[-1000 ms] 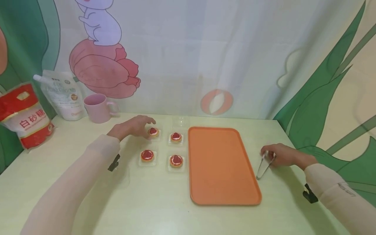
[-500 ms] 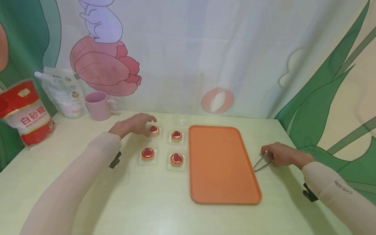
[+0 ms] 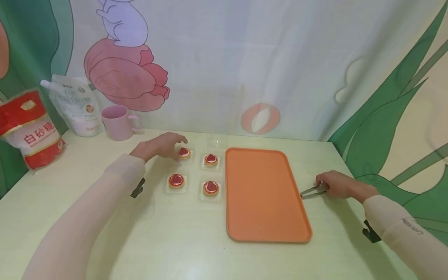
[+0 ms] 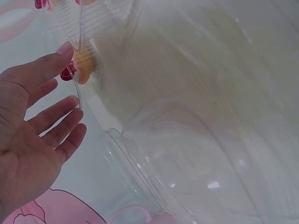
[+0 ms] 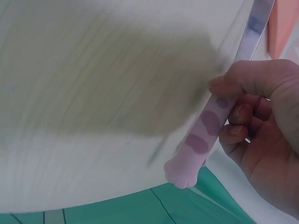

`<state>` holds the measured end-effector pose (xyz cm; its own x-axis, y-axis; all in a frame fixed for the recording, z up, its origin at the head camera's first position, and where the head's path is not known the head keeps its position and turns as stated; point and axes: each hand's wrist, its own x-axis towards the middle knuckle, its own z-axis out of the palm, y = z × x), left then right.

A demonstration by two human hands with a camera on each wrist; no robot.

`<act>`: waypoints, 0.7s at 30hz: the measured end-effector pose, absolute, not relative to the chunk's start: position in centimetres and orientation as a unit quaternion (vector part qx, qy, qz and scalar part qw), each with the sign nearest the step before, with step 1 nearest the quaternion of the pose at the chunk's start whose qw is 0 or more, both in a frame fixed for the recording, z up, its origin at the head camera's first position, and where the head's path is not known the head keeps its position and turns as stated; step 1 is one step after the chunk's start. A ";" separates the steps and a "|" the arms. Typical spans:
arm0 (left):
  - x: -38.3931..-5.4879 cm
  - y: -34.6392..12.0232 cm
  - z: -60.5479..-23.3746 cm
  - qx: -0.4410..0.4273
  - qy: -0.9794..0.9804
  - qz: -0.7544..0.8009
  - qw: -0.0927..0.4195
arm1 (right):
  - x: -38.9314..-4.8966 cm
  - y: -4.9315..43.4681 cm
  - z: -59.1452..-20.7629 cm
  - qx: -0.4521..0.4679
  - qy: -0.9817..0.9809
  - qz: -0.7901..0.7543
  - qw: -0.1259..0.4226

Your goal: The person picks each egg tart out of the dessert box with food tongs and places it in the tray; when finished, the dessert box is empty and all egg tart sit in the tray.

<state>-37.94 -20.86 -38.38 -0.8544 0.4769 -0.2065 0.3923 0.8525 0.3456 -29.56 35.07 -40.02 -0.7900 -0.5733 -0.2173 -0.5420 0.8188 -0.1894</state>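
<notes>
At the back left, my left hand (image 3: 164,146) curves its thumb and fingers round the edge of a clear plastic box (image 4: 80,95) with a small red-topped tart (image 3: 184,153) in it. How firmly it presses is hard to tell. A clear domed lid (image 4: 177,144) spreads beside it in the left wrist view. To the right of the orange tray (image 3: 266,233), my right hand (image 3: 337,183) pinches metal tongs (image 3: 311,192). They have a pink, spotted paw-shaped end (image 5: 182,170). Their bent metal end reaches the tray's right edge.
More tarts in clear boxes stand close by: a back one (image 3: 211,160), a front-left one (image 3: 176,181) and a front-right one (image 3: 210,188). A pink mug (image 3: 117,123), a white pouch (image 3: 78,111) and a red-and-white bag (image 3: 33,132) stand at the left, before a printed curtain (image 3: 203,70).
The tongs in my right hand have swung round, their bent end going from pointing towards the table's front to pointing left at the tray. My left hand has stayed beside the tart.
</notes>
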 end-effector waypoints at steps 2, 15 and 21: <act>-37.9 -20.9 -38.4 0.228 0.952 0.148 0.144 | -29.7 35.1 -39.8 -0.291 0.946 -0.063 0.127; -37.7 -20.9 -38.2 0.221 0.953 0.148 0.144 | -29.6 36.3 -36.3 -0.209 0.939 -0.255 0.096; -37.8 -20.9 -38.3 0.220 0.953 0.149 0.142 | -28.9 37.6 -35.7 -0.135 0.879 -0.446 0.096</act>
<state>-37.79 -20.92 -38.29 -0.8625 0.4627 -0.2049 0.3780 0.8583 0.3470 -28.95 37.57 -35.74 -0.9451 -0.3233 -0.0477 -0.1523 0.5649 -0.8110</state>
